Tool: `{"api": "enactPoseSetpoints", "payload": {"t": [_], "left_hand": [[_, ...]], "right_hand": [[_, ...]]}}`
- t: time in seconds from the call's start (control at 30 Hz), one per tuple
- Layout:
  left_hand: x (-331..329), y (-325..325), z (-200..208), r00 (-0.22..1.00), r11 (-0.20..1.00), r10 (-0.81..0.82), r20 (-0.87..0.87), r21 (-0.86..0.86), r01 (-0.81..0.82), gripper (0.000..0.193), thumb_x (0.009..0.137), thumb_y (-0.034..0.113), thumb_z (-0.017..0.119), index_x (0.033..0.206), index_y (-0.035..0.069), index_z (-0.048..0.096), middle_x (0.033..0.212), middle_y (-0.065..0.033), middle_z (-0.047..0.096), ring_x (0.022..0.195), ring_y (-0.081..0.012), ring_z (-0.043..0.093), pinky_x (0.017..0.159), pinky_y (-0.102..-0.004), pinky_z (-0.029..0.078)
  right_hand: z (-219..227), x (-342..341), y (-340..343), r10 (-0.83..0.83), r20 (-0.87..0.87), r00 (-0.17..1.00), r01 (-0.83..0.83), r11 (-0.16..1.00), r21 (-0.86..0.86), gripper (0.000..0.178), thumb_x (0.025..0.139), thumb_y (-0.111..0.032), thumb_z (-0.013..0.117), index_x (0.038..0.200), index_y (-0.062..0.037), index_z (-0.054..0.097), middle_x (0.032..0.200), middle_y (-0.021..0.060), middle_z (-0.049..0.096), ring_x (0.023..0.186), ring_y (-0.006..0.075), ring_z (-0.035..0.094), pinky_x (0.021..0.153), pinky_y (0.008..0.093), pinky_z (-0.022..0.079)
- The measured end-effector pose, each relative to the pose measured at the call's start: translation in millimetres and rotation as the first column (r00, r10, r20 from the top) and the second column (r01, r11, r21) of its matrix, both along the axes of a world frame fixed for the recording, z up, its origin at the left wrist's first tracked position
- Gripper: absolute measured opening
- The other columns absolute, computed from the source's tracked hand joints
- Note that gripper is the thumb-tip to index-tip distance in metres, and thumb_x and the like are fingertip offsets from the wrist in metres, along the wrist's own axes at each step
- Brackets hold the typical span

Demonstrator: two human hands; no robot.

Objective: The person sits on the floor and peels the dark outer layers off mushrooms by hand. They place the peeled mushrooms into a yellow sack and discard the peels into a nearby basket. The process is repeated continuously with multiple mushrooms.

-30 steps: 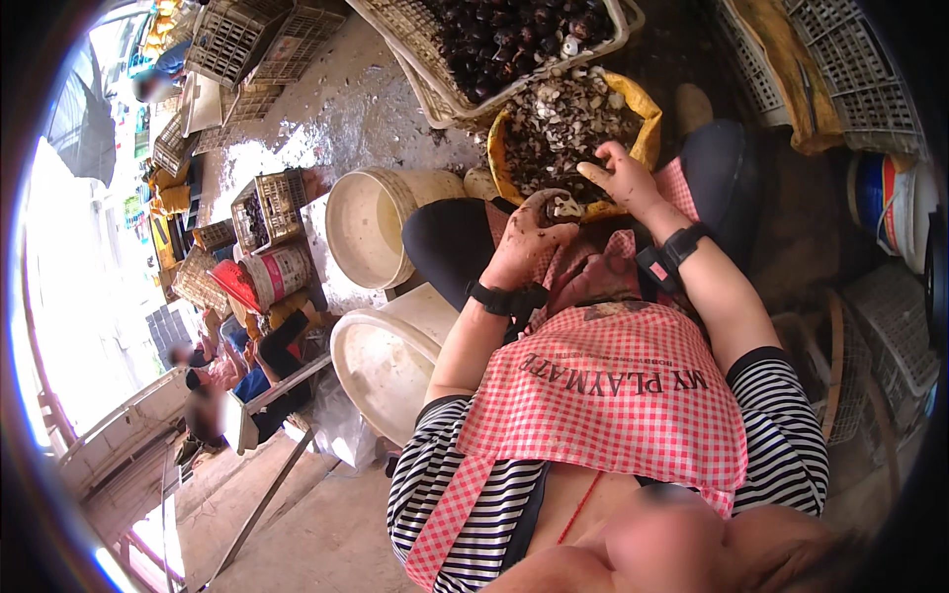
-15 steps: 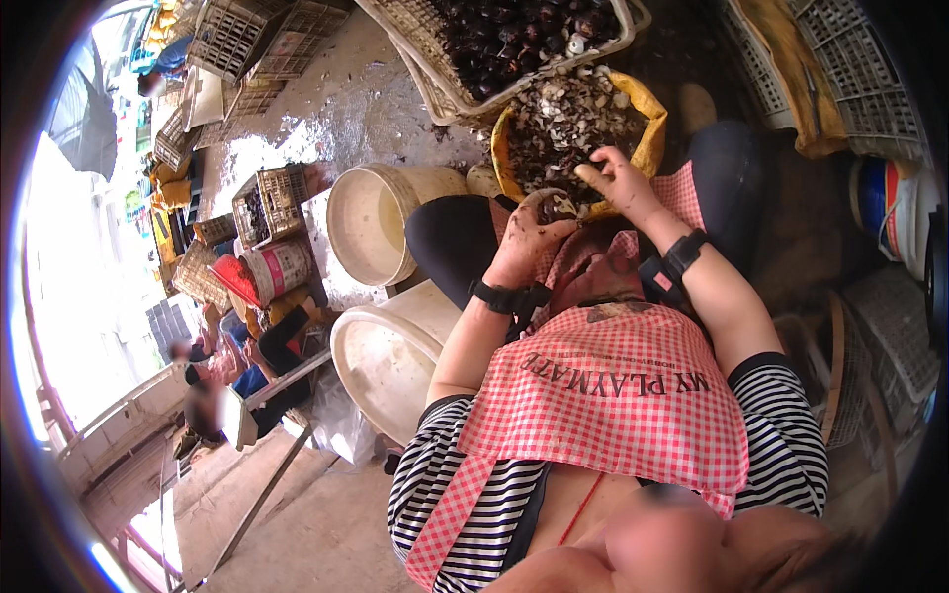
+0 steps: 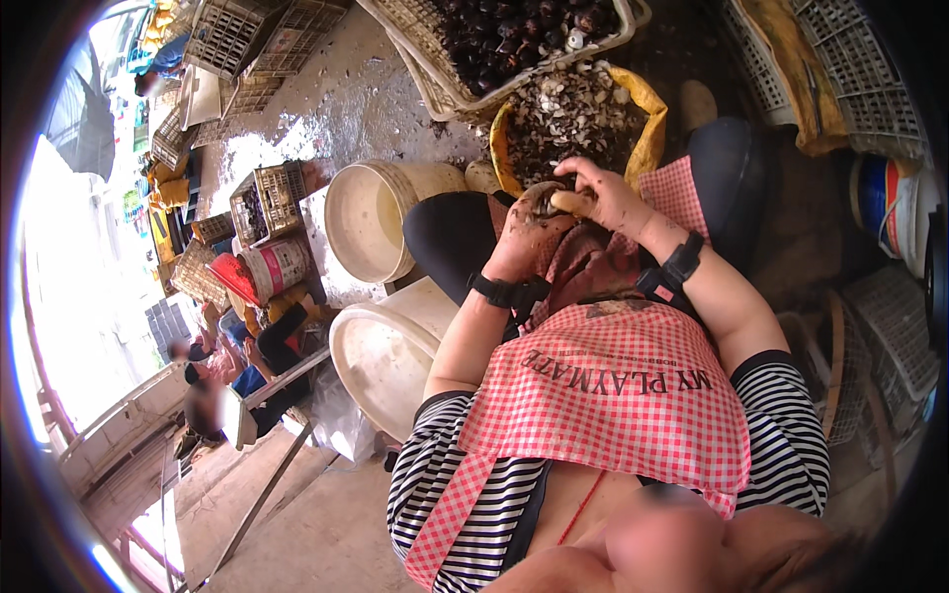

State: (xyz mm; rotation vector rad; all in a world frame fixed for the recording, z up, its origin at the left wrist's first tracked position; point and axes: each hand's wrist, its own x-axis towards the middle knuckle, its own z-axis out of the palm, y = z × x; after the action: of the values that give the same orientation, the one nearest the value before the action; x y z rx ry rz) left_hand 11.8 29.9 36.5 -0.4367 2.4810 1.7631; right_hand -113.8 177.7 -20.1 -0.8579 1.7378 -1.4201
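Over my lap, my left hand (image 3: 529, 232) is curled round a small dark-and-pale piece, apparently a partly peeled water chestnut (image 3: 544, 203). Close against it, my right hand (image 3: 613, 203) has its fingers bent and a pale yellowish cover on the thumb; what it grips, if anything, is too small to make out. Both hands are at the near rim of an open yellow sack (image 3: 649, 148) filled with pale and brown peelings (image 3: 573, 114). Beyond the sack, dark round water chestnuts (image 3: 524, 40) fill a light plastic crate (image 3: 420, 69).
On my left are a white bucket (image 3: 435, 183) and a larger white tub (image 3: 381, 361). Stacked crates (image 3: 232, 40) and seated people (image 3: 227, 371) are farther left. At right stand more crates (image 3: 850, 59) and a blue, red and white bucket (image 3: 895, 203).
My right hand has moved left and down from over the sack to my left hand, its thumb now against the piece. My left hand has shifted only slightly.
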Motion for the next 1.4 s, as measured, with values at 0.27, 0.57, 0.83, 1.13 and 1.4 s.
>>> {"api": "enactPoseSetpoints", "payload": {"t": [0.27, 0.57, 0.83, 1.13, 1.4], "left_hand": [[0, -5, -7, 0.984, 0.975, 0.128, 0.120, 0.167, -0.147, 0.037, 0.084, 0.007, 0.071, 0.120, 0.000, 0.064, 0.108, -0.0109, 0.069, 0.100, -0.0215, 0.067, 0.089, -0.0306, 0.052], [-1, -23, 1, 0.970, 0.875, -0.243, -0.002, -0.432, 0.218, 0.036, 0.079, 0.011, 0.076, 0.113, 0.006, 0.069, 0.115, -0.0140, 0.068, 0.106, -0.0250, 0.066, 0.092, -0.0342, 0.052], [-16, -2, 13, 0.952, 0.985, 0.168, 0.255, 0.005, -0.175, 0.045, 0.084, 0.014, 0.075, 0.123, -0.002, 0.060, 0.109, -0.0090, 0.071, 0.098, -0.0168, 0.066, 0.086, -0.0307, 0.054], [-9, -9, -1, 1.000, 0.997, -0.005, 0.010, 0.083, 0.004, 0.039, 0.085, 0.011, 0.072, 0.120, -0.003, 0.062, 0.105, -0.0081, 0.070, 0.094, -0.0146, 0.064, 0.086, -0.0292, 0.052], [-11, -2, 6, 0.953, 0.974, 0.193, 0.233, 0.071, -0.214, 0.046, 0.083, 0.017, 0.079, 0.120, -0.003, 0.062, 0.105, -0.0109, 0.071, 0.095, -0.0146, 0.066, 0.087, -0.0309, 0.054]], "right_hand": [[-4, 3, -4, -0.017, 0.058, 0.998, 0.020, 0.999, -0.047, 0.068, 0.082, -0.066, 0.071, 0.118, -0.0097, 0.058, 0.073, 0.0059, 0.059, 0.067, 0.0175, 0.057, 0.065, 0.0318, 0.048], [-24, 3, -2, -0.169, -0.027, 0.985, 0.171, 0.981, 0.095, 0.051, 0.088, -0.048, 0.075, 0.117, -0.0087, 0.059, 0.079, 0.0037, 0.057, 0.069, 0.0140, 0.053, 0.067, 0.0299, 0.047], [-31, 6, -2, -0.233, -0.164, 0.959, 0.241, 0.970, 0.032, 0.055, 0.087, -0.055, 0.073, 0.117, -0.0101, 0.060, 0.086, 0.0062, 0.063, 0.075, 0.0197, 0.060, 0.072, 0.0330, 0.051], [-8, 8, -4, -0.140, -0.037, 0.989, 0.139, 0.990, -0.016, 0.062, 0.087, -0.062, 0.069, 0.115, -0.0073, 0.059, 0.088, 0.0085, 0.065, 0.074, 0.0224, 0.060, 0.073, 0.0334, 0.050], [-16, 1, -9, -0.160, 0.022, 0.987, 0.159, 0.987, 0.033, 0.070, 0.082, -0.072, 0.065, 0.116, -0.0116, 0.060, 0.082, 0.0090, 0.063, 0.076, 0.0227, 0.063, 0.072, 0.0335, 0.051]]}}
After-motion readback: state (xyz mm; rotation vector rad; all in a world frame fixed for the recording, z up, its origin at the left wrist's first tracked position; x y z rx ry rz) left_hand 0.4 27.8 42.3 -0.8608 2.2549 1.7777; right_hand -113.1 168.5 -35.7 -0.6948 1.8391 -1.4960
